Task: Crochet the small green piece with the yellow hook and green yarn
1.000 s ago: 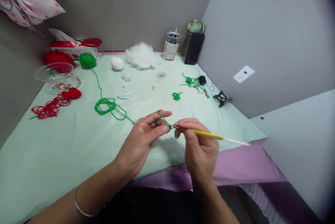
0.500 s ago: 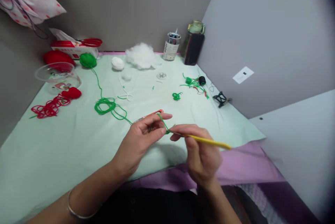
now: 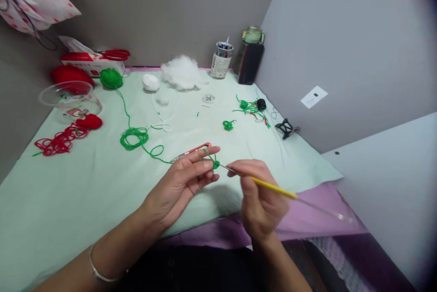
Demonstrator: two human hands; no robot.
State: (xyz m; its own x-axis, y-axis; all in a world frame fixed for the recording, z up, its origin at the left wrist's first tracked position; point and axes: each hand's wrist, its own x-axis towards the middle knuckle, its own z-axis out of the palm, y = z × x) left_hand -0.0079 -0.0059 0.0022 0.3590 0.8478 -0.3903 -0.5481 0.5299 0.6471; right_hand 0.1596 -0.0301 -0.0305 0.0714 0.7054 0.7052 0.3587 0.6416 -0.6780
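Note:
My left hand (image 3: 186,176) pinches a small green crochet piece (image 3: 216,164) between thumb and fingers, with green yarn passing over its raised index finger. My right hand (image 3: 261,196) is closed round the yellow handle of a crochet hook (image 3: 276,188); the hook's metal tip meets the green piece. From my left hand the yarn runs left to a loose green coil (image 3: 134,138) and on to a green ball (image 3: 111,78). Orange-handled snips (image 3: 198,148) lie on the table just behind my left fingers.
Red yarn (image 3: 61,139) and a clear plastic bowl (image 3: 97,106) are at the left. White stuffing (image 3: 182,73), a pen jar (image 3: 221,61) and a phone (image 3: 251,63) stand along the back. Green scraps (image 3: 228,125) and a black stand (image 3: 287,128) lie to the right.
The green piece has risen slightly, and my left thumb and lower fingers have shifted round it. The hook's handle has tilted more steeply, and the yarn by my left hand has a new curl.

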